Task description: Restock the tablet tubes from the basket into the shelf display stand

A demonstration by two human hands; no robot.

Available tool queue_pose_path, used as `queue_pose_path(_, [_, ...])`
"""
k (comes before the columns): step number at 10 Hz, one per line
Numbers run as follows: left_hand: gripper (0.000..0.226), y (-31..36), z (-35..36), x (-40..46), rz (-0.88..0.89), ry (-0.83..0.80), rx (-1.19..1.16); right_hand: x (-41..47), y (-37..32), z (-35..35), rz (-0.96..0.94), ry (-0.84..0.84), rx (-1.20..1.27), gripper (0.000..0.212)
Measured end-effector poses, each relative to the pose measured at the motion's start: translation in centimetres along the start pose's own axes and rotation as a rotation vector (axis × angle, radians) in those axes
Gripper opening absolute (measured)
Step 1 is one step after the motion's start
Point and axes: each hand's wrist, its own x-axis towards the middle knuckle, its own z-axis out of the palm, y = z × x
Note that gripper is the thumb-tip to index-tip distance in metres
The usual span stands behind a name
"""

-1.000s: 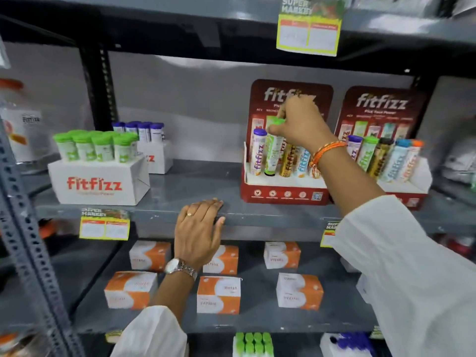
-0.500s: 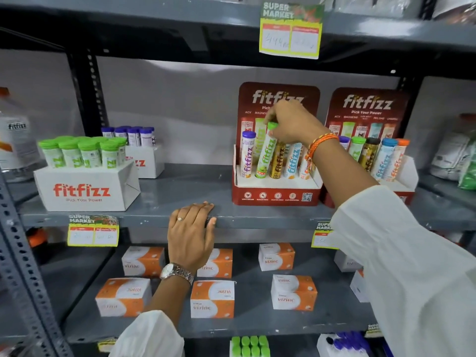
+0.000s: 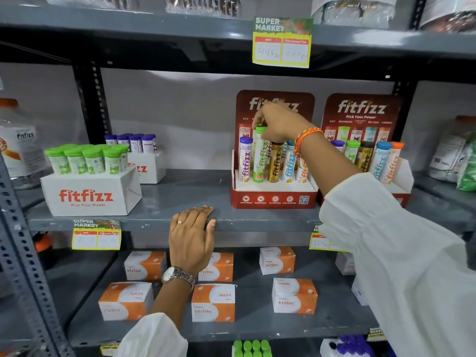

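Note:
A red fitfizz display stand sits on the middle shelf, holding upright tubes with purple, green, gold, blue and orange labels. My right hand reaches over it, fingers pinched on the cap of the green-capped tube, which stands in the stand's second slot from the left. My left hand rests flat on the front edge of the grey shelf, holding nothing. The basket is out of view.
A second red fitfizz stand with tubes stands right of the first. White fitfizz boxes with green-capped and purple-capped tubs sit at left. Orange-and-white boxes fill the lower shelf. Price tags hang from shelf edges.
The green-capped tube has gone from tilted to deeper and upright in its slot under my right hand. The view has shifted slightly; my left hand stays on the shelf edge.

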Motion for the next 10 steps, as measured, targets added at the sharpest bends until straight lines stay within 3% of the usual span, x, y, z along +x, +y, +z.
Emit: queue_pose_path(10, [0.045,0.1,-0.8,0.0,0.014,-0.056,-0.032,0.1,0.1,2.4,0.092,-0.049,-0.079,0.042])
